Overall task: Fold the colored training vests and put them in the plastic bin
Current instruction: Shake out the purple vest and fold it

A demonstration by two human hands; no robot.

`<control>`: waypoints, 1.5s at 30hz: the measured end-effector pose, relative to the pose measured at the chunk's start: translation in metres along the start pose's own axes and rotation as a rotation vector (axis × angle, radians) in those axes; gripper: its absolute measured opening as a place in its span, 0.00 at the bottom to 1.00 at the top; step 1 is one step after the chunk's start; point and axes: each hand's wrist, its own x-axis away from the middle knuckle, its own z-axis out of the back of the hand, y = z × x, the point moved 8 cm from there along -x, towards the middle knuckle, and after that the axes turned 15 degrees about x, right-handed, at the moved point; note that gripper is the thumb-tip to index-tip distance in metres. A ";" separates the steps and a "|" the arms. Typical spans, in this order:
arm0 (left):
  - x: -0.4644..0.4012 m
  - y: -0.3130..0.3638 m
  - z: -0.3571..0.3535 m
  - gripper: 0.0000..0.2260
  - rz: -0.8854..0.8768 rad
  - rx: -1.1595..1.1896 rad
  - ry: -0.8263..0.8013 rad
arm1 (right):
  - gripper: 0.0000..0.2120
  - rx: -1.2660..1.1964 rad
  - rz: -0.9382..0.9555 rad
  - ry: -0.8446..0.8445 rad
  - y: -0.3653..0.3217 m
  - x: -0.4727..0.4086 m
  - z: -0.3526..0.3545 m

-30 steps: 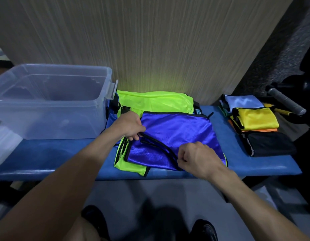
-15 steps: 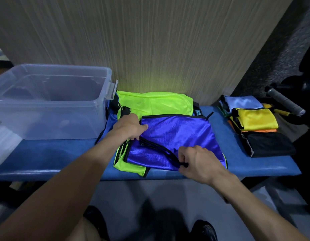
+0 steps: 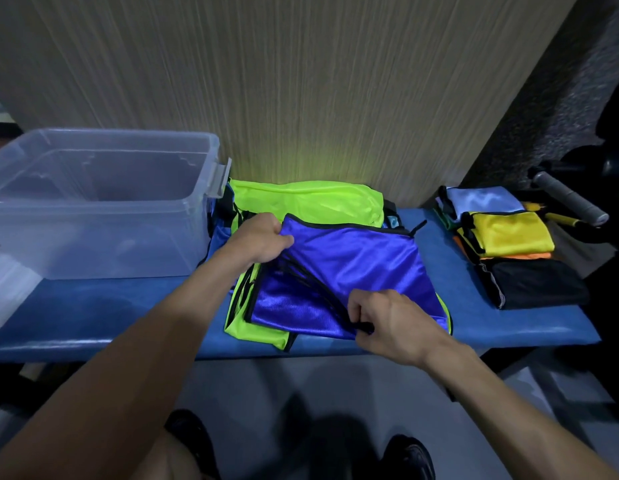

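Vest handling: blue vest (image 3: 349,271) is lying light, limp, slippery.
Left hand (image 3: 263,242) fingers are gripping its far-left corner; right hand (image 3: 387,322) fingers are pinching the near black-trimmed hem.

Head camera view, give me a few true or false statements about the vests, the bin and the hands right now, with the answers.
1. Both hands hold the blue vest. True: the left hand grips its far left corner, the right hand pinches its black trim at the near edge.
2. The blue vest lies inside the plastic bin. False: it lies on a neon green vest on the blue bench.
3. The bin stands left of the vests. True.
4. The folded stack on the right has a red vest on top. False: a light blue vest tops it, with a yellow vest and a black vest nearer.
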 end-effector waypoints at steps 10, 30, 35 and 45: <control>0.003 -0.015 0.002 0.15 0.011 -0.167 -0.014 | 0.16 -0.015 -0.225 -0.068 0.079 0.015 0.027; 0.039 0.015 -0.138 0.39 -0.524 -0.693 -0.300 | 0.11 -0.766 -0.753 0.107 0.140 -0.005 -0.011; 0.043 0.037 -0.135 0.38 -0.653 -0.624 -0.192 | 0.10 -0.924 -0.721 0.107 0.139 -0.004 -0.003; 0.028 0.020 -0.151 0.40 -0.566 -0.670 -0.271 | 0.08 -0.531 -0.644 0.241 0.134 0.000 0.003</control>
